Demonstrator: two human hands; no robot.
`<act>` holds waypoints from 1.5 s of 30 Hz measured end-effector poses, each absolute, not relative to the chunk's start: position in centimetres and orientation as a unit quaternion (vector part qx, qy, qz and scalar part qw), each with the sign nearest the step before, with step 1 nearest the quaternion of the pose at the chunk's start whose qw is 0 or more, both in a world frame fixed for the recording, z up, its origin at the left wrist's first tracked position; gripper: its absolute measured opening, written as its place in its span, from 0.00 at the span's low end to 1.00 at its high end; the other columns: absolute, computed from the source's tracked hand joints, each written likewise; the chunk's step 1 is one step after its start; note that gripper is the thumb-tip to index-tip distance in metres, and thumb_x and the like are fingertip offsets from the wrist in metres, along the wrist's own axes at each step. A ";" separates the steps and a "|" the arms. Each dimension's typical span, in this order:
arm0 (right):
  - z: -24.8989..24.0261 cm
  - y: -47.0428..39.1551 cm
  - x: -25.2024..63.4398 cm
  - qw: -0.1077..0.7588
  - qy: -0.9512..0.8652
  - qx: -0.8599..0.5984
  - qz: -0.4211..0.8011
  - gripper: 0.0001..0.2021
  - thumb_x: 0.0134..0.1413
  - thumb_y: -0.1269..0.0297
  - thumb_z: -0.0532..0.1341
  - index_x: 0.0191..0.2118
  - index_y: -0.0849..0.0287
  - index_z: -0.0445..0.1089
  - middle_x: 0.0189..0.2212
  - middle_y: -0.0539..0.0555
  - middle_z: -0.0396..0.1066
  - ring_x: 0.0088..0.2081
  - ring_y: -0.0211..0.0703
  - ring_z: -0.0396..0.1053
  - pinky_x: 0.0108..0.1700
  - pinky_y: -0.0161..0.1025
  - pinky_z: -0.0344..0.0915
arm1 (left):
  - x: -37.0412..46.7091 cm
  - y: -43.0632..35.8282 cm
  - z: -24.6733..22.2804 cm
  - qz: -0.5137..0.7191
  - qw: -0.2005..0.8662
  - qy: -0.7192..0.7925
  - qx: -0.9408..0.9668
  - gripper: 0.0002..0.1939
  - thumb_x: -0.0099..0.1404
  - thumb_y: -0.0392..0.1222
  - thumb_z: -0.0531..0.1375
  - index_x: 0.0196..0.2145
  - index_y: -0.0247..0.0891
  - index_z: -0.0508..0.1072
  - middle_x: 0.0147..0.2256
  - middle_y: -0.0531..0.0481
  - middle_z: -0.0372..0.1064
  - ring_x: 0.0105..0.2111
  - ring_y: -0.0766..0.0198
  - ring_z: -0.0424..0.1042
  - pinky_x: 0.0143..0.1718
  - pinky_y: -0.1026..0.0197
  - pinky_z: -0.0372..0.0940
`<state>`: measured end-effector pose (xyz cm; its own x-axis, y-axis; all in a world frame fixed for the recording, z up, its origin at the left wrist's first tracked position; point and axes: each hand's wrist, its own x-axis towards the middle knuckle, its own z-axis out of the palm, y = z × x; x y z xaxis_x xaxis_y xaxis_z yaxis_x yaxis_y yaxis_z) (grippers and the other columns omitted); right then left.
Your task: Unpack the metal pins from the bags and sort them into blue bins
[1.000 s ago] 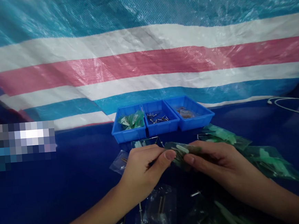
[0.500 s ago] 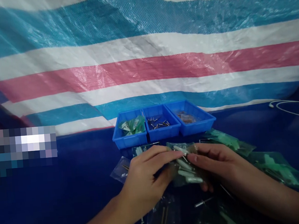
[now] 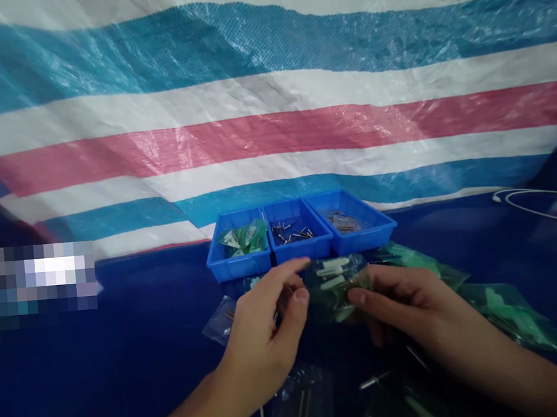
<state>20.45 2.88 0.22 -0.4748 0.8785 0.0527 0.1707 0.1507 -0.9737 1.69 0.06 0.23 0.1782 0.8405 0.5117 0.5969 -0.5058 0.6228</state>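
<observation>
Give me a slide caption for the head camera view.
Right hand holds a translucent bag of white pieces before three blue trays.

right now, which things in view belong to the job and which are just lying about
Probably part of the job:
small bag, in the right hand
left hand, beside it
blue bins
loose green bags

Probably just there:
white cable
striped sheet

Creased blue, white and red striped sheeting (image 3: 273, 135) behind a dark-blue tabletop (image 3: 125, 349)
</observation>
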 end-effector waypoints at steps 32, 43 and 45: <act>0.2 2.6 20.4 0.284 -0.815 -0.373 0.341 0.21 0.60 0.58 0.45 0.19 0.59 0.60 0.17 0.49 0.62 0.19 0.33 0.58 0.22 0.33 0.52 | -5.5 4.6 2.1 0.297 -0.234 0.576 0.725 0.21 0.57 0.37 0.45 0.38 0.36 0.76 0.31 0.44 0.68 0.36 0.53 0.66 0.38 0.51 0.59; 0.5 2.4 20.3 0.266 -0.848 -0.350 0.298 0.20 0.62 0.59 0.45 0.18 0.58 0.52 0.16 0.47 0.56 0.18 0.33 0.53 0.22 0.33 0.48 | -4.6 4.0 1.9 0.266 -0.259 0.543 0.753 0.14 0.65 0.43 0.48 0.39 0.39 0.72 0.36 0.46 0.72 0.39 0.54 0.68 0.41 0.52 0.58; 0.5 2.4 20.3 0.266 -0.847 -0.351 0.297 0.20 0.61 0.59 0.45 0.18 0.58 0.52 0.16 0.47 0.56 0.19 0.33 0.53 0.22 0.34 0.48 | -4.4 3.7 2.1 0.291 -0.273 0.472 0.786 0.12 0.64 0.39 0.50 0.39 0.37 0.72 0.35 0.45 0.73 0.38 0.56 0.69 0.40 0.54 0.60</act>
